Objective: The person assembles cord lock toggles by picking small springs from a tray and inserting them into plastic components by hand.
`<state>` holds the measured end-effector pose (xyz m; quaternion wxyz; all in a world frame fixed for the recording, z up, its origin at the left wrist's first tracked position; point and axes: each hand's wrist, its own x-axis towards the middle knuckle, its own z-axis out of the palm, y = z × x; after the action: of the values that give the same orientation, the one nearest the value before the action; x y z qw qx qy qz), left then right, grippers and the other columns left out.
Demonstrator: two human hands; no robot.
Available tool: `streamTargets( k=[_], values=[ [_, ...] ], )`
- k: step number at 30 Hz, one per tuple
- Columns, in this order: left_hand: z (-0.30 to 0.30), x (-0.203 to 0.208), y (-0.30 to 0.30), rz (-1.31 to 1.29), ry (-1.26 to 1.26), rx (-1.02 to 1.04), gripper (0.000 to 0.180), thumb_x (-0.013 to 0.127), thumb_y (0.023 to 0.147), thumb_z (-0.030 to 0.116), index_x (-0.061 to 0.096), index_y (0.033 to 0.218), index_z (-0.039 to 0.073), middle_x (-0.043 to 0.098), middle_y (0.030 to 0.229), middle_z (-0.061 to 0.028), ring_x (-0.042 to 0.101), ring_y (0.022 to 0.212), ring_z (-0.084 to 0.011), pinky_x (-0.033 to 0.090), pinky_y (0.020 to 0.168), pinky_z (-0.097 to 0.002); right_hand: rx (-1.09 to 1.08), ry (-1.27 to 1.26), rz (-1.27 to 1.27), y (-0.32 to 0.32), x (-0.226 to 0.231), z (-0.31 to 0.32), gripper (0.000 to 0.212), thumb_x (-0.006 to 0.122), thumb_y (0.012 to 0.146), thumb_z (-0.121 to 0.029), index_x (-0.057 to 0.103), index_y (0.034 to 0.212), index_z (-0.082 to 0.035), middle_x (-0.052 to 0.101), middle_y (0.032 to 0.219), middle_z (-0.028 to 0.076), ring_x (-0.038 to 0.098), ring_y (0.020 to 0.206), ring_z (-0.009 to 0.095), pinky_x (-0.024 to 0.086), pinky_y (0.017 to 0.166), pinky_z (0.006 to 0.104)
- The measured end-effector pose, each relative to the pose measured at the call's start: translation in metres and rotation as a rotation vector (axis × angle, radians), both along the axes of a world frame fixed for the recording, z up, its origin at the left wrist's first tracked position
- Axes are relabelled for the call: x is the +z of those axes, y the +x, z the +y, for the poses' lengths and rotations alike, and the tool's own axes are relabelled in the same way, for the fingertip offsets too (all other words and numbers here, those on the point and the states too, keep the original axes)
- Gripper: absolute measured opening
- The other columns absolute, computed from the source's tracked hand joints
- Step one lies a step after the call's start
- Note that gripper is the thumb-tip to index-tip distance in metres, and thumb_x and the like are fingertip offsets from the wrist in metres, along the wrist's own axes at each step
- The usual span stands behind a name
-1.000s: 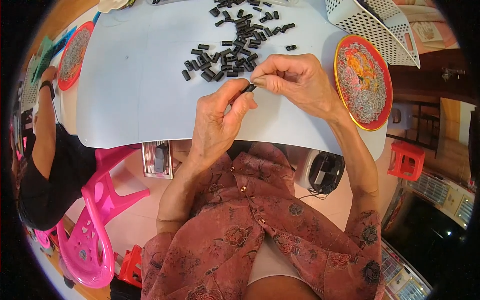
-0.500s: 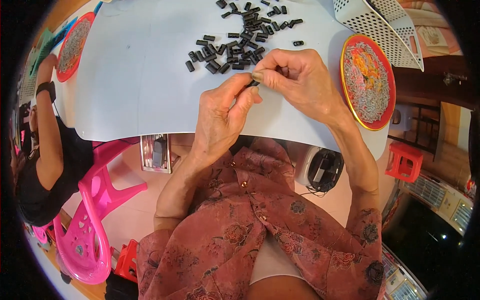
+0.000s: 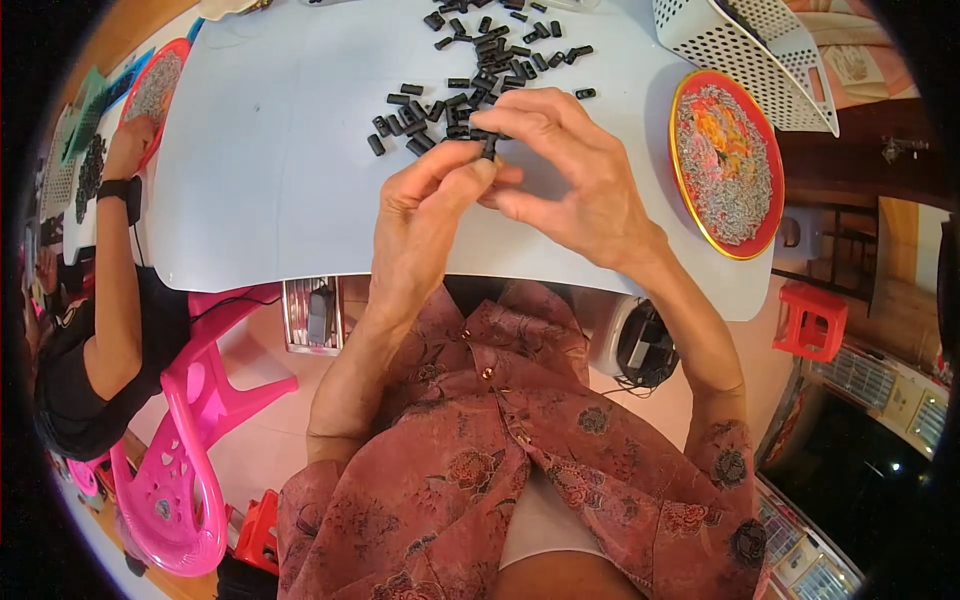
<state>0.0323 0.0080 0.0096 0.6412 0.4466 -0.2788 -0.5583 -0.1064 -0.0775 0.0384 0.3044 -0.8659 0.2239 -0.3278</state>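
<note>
My left hand (image 3: 420, 220) is closed, pinching a small black cylindrical piece (image 3: 490, 148) upright between thumb and fingertips. Around the top of that piece my right hand (image 3: 590, 195) is spread, thumb and index finger apart; whether a fingertip touches it is hard to see. Just beyond both hands lies a loose heap of similar black cylindrical pieces (image 3: 490, 60), some showing small holes. To the right of my right hand stands a red plate (image 3: 772, 190) with a gold rim, full of small silver screws (image 3: 735, 195).
A white perforated basket (image 3: 735, 70) stands at the far right of the pale table (image 3: 270, 180). On the left, another person's hand (image 3: 130, 145) reaches to a second red plate (image 3: 178, 50) of screws. A pink chair (image 3: 205, 470) and a red stool (image 3: 812, 320) stand below.
My right fingers have come off their pinch and spread apart. My left hand has shifted slightly left with the black piece. The other person's hand has moved down onto the plate's near edge.
</note>
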Motion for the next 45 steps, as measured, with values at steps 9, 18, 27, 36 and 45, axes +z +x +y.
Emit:
streamTargets(
  k=[9,18,27,36,45],
  values=[
    [-0.003,0.001,-0.004,0.12,-0.042,-0.058,0.022,0.054,0.093,0.012,0.062,0.106,-0.003,0.064,0.092,-0.0053,0.06,0.089,-0.0134,0.048,0.084,-0.029,-0.124,-0.008,-0.131,0.004,-0.026,0.006,0.048,0.077,0.058,0.0,0.064,0.104,-0.004,0.059,0.099,0.009,0.055,0.086,0.026,0.05,0.074,0.0353],
    [0.004,-0.005,-0.009,-0.325,0.064,-0.021,0.029,0.055,0.094,0.017,0.063,0.107,-0.007,0.056,0.079,0.0029,0.046,0.074,-0.0045,0.04,0.067,-0.0207,-0.108,-0.109,-0.138,0.003,-0.035,0.004,0.043,0.077,0.056,0.0,0.063,0.097,0.0,0.061,0.088,0.009,0.055,0.076,0.025,0.047,0.069,0.0345],
    [0.001,-0.004,-0.005,-0.399,-0.017,-0.062,0.023,0.049,0.093,0.011,0.06,0.101,-0.007,0.046,0.068,0.0053,0.036,0.064,-0.0039,0.033,0.055,-0.0206,-0.173,-0.359,-0.139,0.006,-0.037,0.009,0.041,0.077,0.057,-0.002,0.063,0.096,0.0,0.062,0.089,0.009,0.055,0.074,0.025,0.046,0.067,0.0331],
    [-0.003,-0.005,-0.003,0.09,0.002,-0.105,0.028,0.045,0.097,0.017,0.063,0.096,-0.004,0.064,0.087,-0.0044,0.056,0.083,-0.0101,0.045,0.082,-0.0254,-0.189,-0.104,-0.146,0.007,-0.029,0.01,0.039,0.076,0.06,-0.003,0.065,0.098,-0.006,0.063,0.093,0.006,0.057,0.081,0.023,0.046,0.073,0.0347],
    [-0.006,-0.006,-0.003,-0.055,0.018,-0.095,0.025,0.046,0.095,0.013,0.062,0.096,-0.006,0.062,0.091,-0.0054,0.058,0.088,-0.0132,0.046,0.086,-0.0299,-0.19,-0.136,-0.131,0.003,-0.03,0.008,0.042,0.075,0.056,0.006,0.068,0.097,-0.002,0.064,0.093,0.008,0.058,0.081,0.022,0.05,0.066,0.0294]
  ],
)
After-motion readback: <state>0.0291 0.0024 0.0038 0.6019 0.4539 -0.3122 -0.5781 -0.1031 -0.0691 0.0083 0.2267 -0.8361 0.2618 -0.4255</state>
